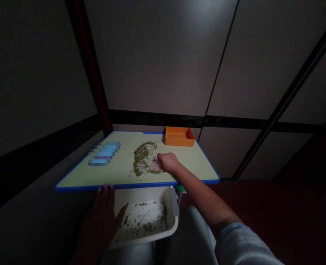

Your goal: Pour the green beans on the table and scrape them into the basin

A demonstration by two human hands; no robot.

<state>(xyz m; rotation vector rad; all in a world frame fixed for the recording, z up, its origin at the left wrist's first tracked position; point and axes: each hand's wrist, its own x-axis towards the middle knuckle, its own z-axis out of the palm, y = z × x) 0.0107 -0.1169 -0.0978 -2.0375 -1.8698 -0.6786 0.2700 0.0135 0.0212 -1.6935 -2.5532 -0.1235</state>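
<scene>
Small green grains lie in a curved heap (141, 158) on the pale tabletop (96, 177), mixed with pinkish-white bits. My right hand (168, 162) is closed at the heap's right side, its fingers round something pale and thin that I cannot make out clearly. Below the table's front edge, my left hand (104, 213) has its thumb spread from its fingers and holds nothing visible. It rests at the left side of a white drawer-like tray (143, 240), which has scattered green grains inside.
An orange open box (179, 141) stands at the table's back right. A blurred blue item (104, 154) lies on the left. The table has a raised blue rim, with panelled walls behind and to the left. My legs are under the tray.
</scene>
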